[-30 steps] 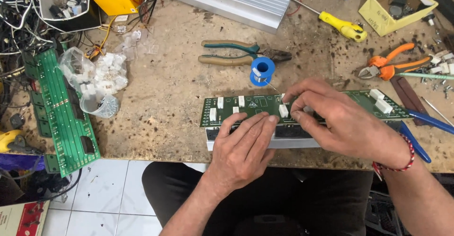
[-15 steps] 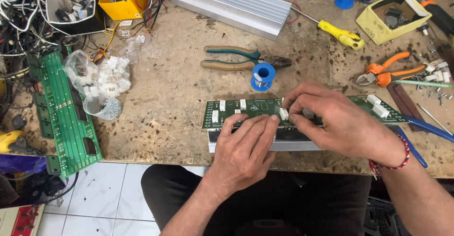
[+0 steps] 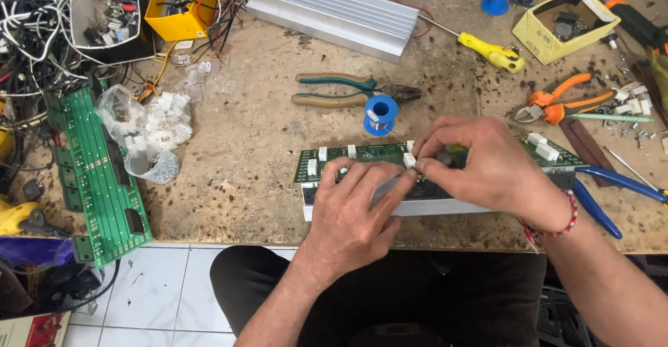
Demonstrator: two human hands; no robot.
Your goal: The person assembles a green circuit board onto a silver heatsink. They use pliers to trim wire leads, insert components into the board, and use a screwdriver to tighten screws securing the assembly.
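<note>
A long green circuit board [image 3: 327,160] with several white connectors lies on a grey metal block [image 3: 445,208] at the bench's front edge. My left hand [image 3: 351,218] rests on the board's near edge, fingers curled over it and holding it steady. My right hand [image 3: 487,170] reaches in from the right. Its thumb and fingertips pinch a small white connector [image 3: 409,159] standing on the middle of the board. The two hands' fingertips nearly touch there. The board's right end [image 3: 550,154] shows past my right hand.
Behind the board lie a blue solder spool [image 3: 380,113], green-handled pliers [image 3: 341,90], a yellow screwdriver [image 3: 495,53] and a finned metal heat sink [image 3: 327,10]. Orange cutters [image 3: 560,105] and blue-handled pliers [image 3: 605,197] lie right. A second green board [image 3: 97,173] and a bag of white connectors [image 3: 149,135] lie left.
Both hands stay on the board at the same spot. My right fingertips have closed tighter on the white connector. The view has shifted slightly.
</note>
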